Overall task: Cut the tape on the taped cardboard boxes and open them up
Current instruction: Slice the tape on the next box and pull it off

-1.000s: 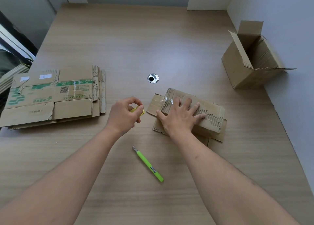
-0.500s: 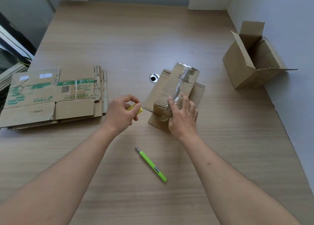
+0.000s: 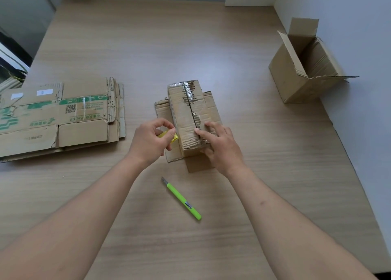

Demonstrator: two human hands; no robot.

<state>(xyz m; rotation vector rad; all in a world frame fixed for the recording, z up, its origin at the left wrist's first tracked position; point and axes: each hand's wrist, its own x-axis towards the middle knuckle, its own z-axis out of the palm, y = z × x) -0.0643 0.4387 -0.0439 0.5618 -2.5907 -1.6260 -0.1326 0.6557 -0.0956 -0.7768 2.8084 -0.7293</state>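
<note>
A small brown cardboard box [image 3: 186, 114] stands at the table's centre with its long side pointing away from me. Shiny clear tape runs along its torn top seam, and loose flaps spread under it. My right hand [image 3: 220, 146] grips the box's near end, fingers on top and thumb at the near side. Just left of the box, my left hand [image 3: 150, 141] pinches a crumpled yellow scrap [image 3: 168, 137]. A green utility knife [image 3: 183, 199] lies on the table in front of the box, between my forearms, its blade tip pointing away from me.
A stack of flattened cardboard boxes [image 3: 57, 119] with green print lies at the left. An opened brown box [image 3: 304, 68] stands at the far right by the wall. The wooden table [image 3: 190, 38] stretches beyond them, its right edge [image 3: 347, 152] along the wall.
My right hand has turned the small box from lying crosswise to pointing away from me. My left hand, still pinching the yellow scrap, came right up beside it. The knife stayed put.
</note>
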